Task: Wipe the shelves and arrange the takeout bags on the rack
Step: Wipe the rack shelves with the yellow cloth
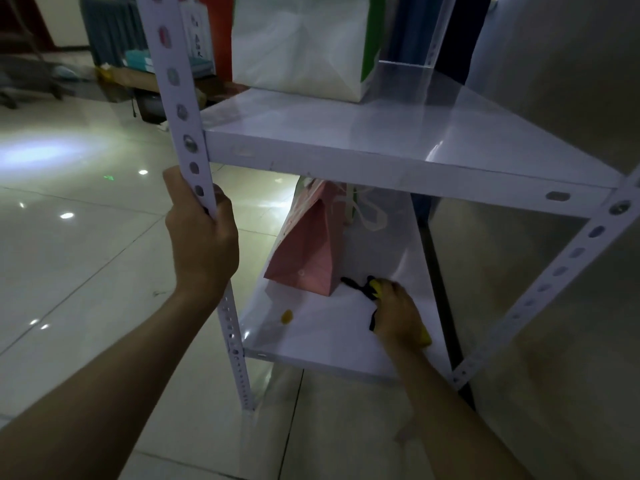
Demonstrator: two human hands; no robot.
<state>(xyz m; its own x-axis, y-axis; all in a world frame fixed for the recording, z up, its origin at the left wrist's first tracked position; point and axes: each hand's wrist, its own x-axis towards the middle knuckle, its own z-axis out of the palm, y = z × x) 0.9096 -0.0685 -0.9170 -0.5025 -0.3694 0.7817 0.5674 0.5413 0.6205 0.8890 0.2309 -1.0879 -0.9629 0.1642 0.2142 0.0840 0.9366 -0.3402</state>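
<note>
A white metal rack stands before me. My left hand (202, 237) grips its front left upright post (188, 133). My right hand (398, 311) reaches onto the lower shelf (311, 337) and presses a yellow and black cloth (374, 289) flat on it. A pink paper bag (310, 251) stands on that shelf just left of the cloth, and a white-handled bag (367, 209) behind it is partly hidden by the upper shelf (381, 140). A large white bag (298, 46) with a green side sits at the back of the upper shelf. A small yellow spot (286, 316) marks the lower shelf.
A grey wall (554, 81) runs close along the rack's right side. Glossy pale floor tiles (86, 254) spread to the left. A blue bag (412, 29) stands to the right of the white one. Furniture and clutter (114, 46) fill the far left background.
</note>
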